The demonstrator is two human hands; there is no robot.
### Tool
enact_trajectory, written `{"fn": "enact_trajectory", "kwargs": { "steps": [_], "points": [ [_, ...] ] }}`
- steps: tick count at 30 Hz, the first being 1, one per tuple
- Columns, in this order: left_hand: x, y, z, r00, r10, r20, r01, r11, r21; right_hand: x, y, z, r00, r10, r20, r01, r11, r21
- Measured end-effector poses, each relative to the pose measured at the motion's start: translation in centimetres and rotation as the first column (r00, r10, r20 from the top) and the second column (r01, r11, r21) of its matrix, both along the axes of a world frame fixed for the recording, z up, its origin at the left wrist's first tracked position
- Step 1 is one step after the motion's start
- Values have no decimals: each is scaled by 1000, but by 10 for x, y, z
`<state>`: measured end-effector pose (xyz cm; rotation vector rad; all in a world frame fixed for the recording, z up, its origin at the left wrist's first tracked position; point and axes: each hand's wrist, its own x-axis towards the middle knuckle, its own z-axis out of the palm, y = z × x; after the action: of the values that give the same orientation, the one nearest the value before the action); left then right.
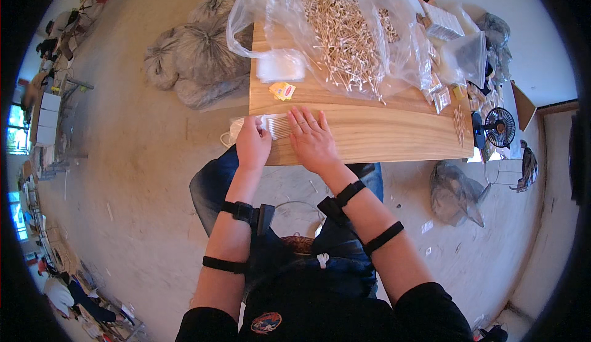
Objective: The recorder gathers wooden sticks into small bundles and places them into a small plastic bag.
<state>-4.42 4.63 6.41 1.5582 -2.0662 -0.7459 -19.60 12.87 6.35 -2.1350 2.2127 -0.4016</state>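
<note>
The left hand (pixel 253 140) pinched a small clear packet of cotton swabs (pixel 271 125) at the wooden table's (pixel 381 134) near-left edge; the right hand (pixel 314 138) lay flat, open (steady pressing likely kept swabs aligned).

A small packing workshop, by the look of it; a bare wooden table (pixel 369 130) stands on a dusty concrete floor (pixel 148 176); a big clear bag of cotton swabs (pixel 345 31) lies on it; stuffed grey sacks (pixel 191 59) and a small fan (pixel 500 127) sit alongside.
</note>
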Motion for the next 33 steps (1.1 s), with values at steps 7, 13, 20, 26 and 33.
{"fn": "enact_trajectory", "kwargs": {
  "steps": [7,13,20,26,33],
  "points": [
    [1,2,-5,991,-7,-131,-4,997,-79,22,-17,-4,999,-6,45,8,999,-51],
    [16,-10,-4,997,4,-82,-18,986,-167,41,-19,-6,998,-48,49,51,997,-55],
    [43,-43,-45,966,252,-62,-260,939,-225,31,-17,-3,984,-49,169,62,996,-72],
    [27,-37,-43,964,264,13,-259,955,-147,27,-18,7,1000,-10,-2,10,995,96],
    [25,-38,-39,959,277,-56,-283,948,-149,54,-24,2,998,-42,-49,49,987,152]
  ]
}}
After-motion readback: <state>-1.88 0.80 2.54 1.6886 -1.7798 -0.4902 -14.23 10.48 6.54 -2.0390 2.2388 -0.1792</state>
